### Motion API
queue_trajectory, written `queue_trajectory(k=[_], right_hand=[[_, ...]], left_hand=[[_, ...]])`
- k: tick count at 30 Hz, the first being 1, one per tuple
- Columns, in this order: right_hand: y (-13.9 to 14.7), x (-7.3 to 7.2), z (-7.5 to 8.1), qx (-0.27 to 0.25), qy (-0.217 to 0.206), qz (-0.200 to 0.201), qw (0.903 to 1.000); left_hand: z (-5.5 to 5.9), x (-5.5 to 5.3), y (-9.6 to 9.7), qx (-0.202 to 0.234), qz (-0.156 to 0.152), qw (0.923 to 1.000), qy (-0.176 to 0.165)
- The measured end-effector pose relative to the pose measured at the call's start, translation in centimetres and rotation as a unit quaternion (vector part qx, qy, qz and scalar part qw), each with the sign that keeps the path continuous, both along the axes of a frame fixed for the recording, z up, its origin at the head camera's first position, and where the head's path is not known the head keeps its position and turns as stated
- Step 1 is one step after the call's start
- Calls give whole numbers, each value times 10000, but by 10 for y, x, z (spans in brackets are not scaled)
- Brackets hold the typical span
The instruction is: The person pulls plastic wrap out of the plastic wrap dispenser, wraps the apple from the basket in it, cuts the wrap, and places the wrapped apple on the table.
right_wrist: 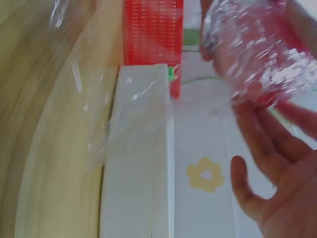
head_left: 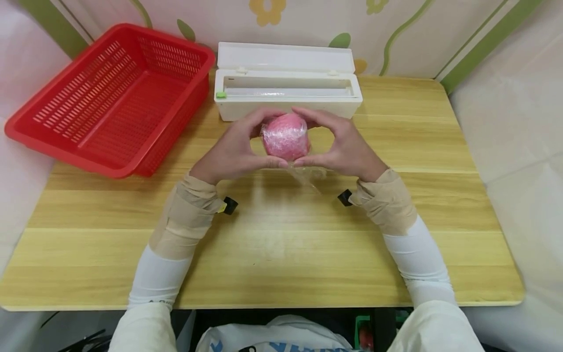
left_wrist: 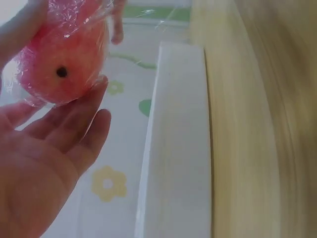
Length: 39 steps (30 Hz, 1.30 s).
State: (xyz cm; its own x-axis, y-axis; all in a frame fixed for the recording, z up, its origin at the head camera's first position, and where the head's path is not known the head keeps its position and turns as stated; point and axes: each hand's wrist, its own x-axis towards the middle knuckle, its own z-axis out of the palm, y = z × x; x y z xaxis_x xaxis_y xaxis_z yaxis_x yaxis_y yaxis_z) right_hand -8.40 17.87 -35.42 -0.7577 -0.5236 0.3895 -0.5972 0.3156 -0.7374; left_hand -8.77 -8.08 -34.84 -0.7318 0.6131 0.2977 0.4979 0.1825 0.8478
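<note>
A pink round fruit (head_left: 286,137) in clear cling film is held up above the table between both hands. My left hand (head_left: 239,146) grips its left side, thumb at the near edge and fingers at the far edge. From the right, my right hand (head_left: 338,142) holds it the same way, and the two thumb tips nearly meet. A loose tail of cling film (head_left: 308,176) hangs below the fruit, also crossing the right wrist view. In the left wrist view the underside of the fruit (left_wrist: 64,64) shows a dark round spot.
A white cling film box (head_left: 288,105) with its lid raised stands just behind the hands, a roll inside and a green piece at its left end. The red plastic basket (head_left: 171,124) sits at the back left of the wooden table (head_left: 272,254). A flowered wall covering rises behind.
</note>
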Motion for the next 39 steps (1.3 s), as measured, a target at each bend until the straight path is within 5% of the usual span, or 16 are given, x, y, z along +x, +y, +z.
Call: queue_trajectory(k=[5, 8, 13, 18, 23, 29, 33, 39], right_hand=[[-1, 1, 3, 363, 115, 135, 9992], [1, 2, 6, 577, 7, 285, 9979], [11, 0, 13, 196, -656, -294, 9972], [19, -4, 15, -580, -1427, -1362, 9786], [21, -9, 12, -901, -1558, -1705, 9688], [22, -9, 11, -1155, -1680, -1759, 9631], [17, -7, 8, -1031, -1318, -2172, 9617], [8, -9, 1, -1512, 171, -2757, 9491]], left_hand=[[0, 3, 3, -439, -108, 9969, 644], [2, 3, 2, -593, 74, 9959, 672], [2, -1, -2, -388, 1045, 9934, -262], [1, -5, -6, 717, 1863, 9676, -1546], [3, -5, -5, 1138, 1950, 9489, -2204], [1, -5, -3, 1160, 1724, 9450, -2526], [-1, -5, -1, 968, 1629, 9471, -2591], [-3, -5, 0, 947, 1310, 9478, -2747]])
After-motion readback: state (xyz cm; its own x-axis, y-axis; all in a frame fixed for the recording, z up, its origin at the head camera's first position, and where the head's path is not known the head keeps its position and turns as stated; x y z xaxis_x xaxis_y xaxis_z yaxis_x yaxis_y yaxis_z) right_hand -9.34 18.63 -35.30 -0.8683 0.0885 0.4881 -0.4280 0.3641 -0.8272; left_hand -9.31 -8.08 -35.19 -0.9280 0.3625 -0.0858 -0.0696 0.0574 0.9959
